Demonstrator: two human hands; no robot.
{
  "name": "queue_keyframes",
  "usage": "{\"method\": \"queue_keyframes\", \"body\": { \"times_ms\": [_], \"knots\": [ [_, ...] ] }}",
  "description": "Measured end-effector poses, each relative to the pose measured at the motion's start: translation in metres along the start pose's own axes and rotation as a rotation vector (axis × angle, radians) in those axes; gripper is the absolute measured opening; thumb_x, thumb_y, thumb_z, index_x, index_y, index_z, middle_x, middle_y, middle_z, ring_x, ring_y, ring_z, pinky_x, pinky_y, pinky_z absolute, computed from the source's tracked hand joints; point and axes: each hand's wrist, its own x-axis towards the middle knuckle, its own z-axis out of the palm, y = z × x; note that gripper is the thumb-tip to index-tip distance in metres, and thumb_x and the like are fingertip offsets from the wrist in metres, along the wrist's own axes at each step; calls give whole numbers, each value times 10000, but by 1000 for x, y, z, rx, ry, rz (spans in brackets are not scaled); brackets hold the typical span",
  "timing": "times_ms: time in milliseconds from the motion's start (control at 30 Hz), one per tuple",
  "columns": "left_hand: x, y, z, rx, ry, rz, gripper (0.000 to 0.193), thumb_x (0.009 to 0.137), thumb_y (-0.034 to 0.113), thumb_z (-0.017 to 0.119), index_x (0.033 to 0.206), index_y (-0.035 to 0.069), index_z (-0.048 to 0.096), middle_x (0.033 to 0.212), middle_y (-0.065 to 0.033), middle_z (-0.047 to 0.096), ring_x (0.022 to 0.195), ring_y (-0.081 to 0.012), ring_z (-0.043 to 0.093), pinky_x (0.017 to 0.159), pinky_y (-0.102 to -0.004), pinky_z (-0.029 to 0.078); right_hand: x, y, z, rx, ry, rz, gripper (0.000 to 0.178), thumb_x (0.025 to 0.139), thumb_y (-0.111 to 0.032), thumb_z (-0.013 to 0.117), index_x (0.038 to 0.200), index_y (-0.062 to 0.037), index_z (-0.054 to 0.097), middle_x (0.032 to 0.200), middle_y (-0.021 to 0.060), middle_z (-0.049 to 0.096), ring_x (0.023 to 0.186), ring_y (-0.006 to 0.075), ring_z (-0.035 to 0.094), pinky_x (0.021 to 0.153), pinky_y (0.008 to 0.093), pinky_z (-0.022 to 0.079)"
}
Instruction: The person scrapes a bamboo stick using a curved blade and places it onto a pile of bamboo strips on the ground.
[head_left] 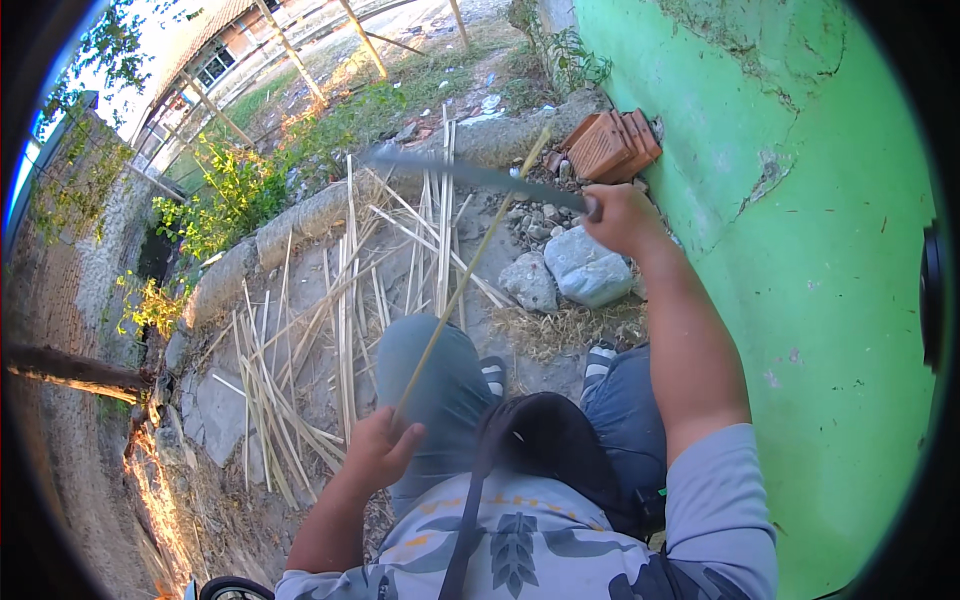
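My left hand (383, 450) is closed round the near end of a long, thin bamboo strip (450, 305), which slants up and away to the right past my knee. My right hand (622, 222) grips the handle of a machete (490, 178). Its dark blade, slightly blurred, points left and crosses the strip near its far end; whether the two touch I cannot tell. Beyond and left of my knees, many split bamboo strips (345, 330) lie scattered over one another on the ground.
Large pale stones (588, 268) and gravel lie in front of my feet. Stacked terracotta roof tiles (612, 146) lean near the green wall (800, 300) on my right. A low concrete kerb (310, 215) curves behind the strips, and a log (75, 372) juts in at left.
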Motion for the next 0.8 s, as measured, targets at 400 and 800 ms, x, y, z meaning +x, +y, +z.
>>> {"method": "queue_keyframes", "body": {
  "times_ms": [400, 800],
  "knots": [
    [3, -19, 17, -94, 52, 95, 297, 968, 286, 672, 875, 30, 555, 665, -4, 527, 606, -108, 453, 561, -307, 395, 2, -28, 1, -71, -36, -180, 147, 831, -255, 631, 816, -114, 669, 737, 161, 677, 768, 394, 682, 730, 523, 543],
    [17, -13, 22, -895, -425, -177, 335, 1010, 444, 599, 955, 133, 485, 690, 74, 361, 525, -50, 300, 471, -233, 251, -5, -21, -11, 123, -2, 122, 206, 801, -279, 733, 910, -104, 722, 838, 121, 739, 832, 338, 721, 768, 464, 568]
  ]
}}
